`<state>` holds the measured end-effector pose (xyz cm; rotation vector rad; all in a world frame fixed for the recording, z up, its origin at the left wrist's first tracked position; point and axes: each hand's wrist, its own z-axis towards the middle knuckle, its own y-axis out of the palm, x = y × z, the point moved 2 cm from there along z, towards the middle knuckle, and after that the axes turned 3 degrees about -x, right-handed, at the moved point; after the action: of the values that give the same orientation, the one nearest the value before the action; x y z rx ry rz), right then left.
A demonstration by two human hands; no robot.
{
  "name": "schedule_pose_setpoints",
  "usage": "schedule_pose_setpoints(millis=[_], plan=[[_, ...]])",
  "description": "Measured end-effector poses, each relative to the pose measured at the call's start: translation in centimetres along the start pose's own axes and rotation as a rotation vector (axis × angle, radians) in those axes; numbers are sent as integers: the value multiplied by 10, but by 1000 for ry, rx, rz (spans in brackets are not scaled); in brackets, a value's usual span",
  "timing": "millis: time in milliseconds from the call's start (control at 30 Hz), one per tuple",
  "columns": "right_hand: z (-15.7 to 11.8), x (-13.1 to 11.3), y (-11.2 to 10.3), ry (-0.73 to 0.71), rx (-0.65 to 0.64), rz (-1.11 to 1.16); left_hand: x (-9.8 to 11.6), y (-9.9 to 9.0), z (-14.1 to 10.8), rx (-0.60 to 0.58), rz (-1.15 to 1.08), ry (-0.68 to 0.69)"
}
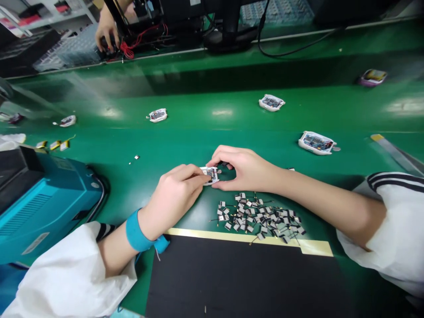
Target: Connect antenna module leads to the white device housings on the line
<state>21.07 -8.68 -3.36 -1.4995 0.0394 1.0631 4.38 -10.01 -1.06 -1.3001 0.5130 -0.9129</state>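
Observation:
A small white device housing with a circuit board inside [212, 176] is between my two hands, just above the green work surface. My right hand [236, 165] grips its right end between thumb and fingers. From the left, my left hand [180, 183] has its fingertips pressed onto the board, hiding the housing's left part. A blue strap [137, 229] circles my left wrist. Right beside my right hand lies a heap of small grey modules with short black leads [261, 216]. Whether my left fingertips also pinch a small part is hidden.
Similar open housings [271, 102] lie spread over the green table [198, 137]. A teal machine [49, 203] stands at left, near small yellow batteries [54, 145]. A black mat [245, 278] is in front. Across the table, another person's hand [107, 33] is near red wires [127, 49].

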Motion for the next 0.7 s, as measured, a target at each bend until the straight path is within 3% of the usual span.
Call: schedule_pose_setpoints(millis=[133, 700], plan=[[0, 0, 0, 6, 0, -12, 0, 1, 0, 12, 6, -12], [0, -1, -1, 29, -15, -29, 0, 3, 8, -126, -112, -22]])
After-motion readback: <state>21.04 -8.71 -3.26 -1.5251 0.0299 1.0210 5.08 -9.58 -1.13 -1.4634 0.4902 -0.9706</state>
